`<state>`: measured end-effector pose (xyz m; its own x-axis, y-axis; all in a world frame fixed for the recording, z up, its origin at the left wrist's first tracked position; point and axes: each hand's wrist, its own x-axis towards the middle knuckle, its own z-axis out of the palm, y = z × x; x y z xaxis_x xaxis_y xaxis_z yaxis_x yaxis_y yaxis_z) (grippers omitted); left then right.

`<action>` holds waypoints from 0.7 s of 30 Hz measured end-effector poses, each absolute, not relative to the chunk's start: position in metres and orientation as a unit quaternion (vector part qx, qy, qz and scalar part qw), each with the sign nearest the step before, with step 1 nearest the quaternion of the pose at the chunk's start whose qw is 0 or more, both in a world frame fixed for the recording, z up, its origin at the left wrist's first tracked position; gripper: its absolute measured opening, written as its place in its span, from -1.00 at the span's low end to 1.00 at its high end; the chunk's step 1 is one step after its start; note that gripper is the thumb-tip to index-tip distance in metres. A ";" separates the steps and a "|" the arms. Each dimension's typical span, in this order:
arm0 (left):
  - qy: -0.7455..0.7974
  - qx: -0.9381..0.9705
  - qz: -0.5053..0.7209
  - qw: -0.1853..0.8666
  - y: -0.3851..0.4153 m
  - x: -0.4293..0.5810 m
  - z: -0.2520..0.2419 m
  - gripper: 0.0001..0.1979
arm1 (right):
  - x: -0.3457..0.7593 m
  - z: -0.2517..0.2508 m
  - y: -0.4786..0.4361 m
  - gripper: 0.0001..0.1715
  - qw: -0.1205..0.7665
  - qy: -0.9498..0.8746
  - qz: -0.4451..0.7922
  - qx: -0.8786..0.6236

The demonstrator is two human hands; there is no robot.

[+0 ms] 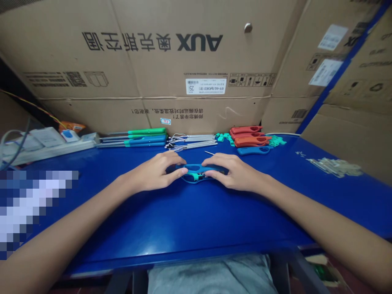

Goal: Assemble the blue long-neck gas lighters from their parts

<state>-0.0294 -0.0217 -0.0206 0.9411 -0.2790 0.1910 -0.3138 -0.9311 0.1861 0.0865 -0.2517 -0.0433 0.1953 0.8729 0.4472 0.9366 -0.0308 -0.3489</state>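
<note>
Both of my hands meet over the blue table, around the open blue handle shell of a long-necked lighter (193, 166). My left hand (161, 170) pinches its left end between thumb and fingers. At the other end, the thumb and fingers of my right hand (237, 170) close on the shell and the small parts in it. A teal piece (192, 177) shows inside the shell near my left thumb, with small dark and metallic parts beside it. My fingers hide both ends. Just behind my right fingertips, a thin metal tip (209, 153) sticks out.
Along the back lie green and blue long-necked lighters (147, 138), metal rods with wires (196, 141), small teal parts (226, 138), red handle shells (249, 136) and a blue shell (253, 150). Pale flat parts (333, 167) lie right, a power strip (58, 148) left. Cardboard (153, 85) walls the back.
</note>
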 end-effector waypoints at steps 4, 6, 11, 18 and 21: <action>-0.165 0.977 0.056 0.119 -0.019 -0.030 -0.018 -0.71 | 0.088 -0.043 -0.253 -0.72 0.282 -0.637 -0.048 -0.715; -0.173 0.977 0.042 0.121 -0.018 -0.031 -0.017 -0.75 | 0.089 -0.044 -0.254 -0.72 0.276 -0.639 -0.044 -0.717; -0.180 0.977 0.016 0.111 -0.018 -0.030 -0.017 -0.72 | 0.089 -0.046 -0.252 -0.73 0.266 -0.638 -0.036 -0.721; -0.166 0.982 0.003 0.086 -0.015 -0.030 -0.021 -0.70 | 0.091 -0.053 -0.247 -0.73 0.271 -0.652 -0.024 -0.708; -0.160 0.983 -0.001 0.086 -0.014 -0.029 -0.022 -0.70 | 0.092 -0.057 -0.246 -0.71 0.270 -0.650 -0.017 -0.710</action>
<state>-0.0292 -0.0135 -0.0220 0.9487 -0.3152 0.0247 -0.3147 -0.9338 0.1700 0.0924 -0.2464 -0.0570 0.1546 0.9139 0.3754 0.9326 -0.0096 -0.3608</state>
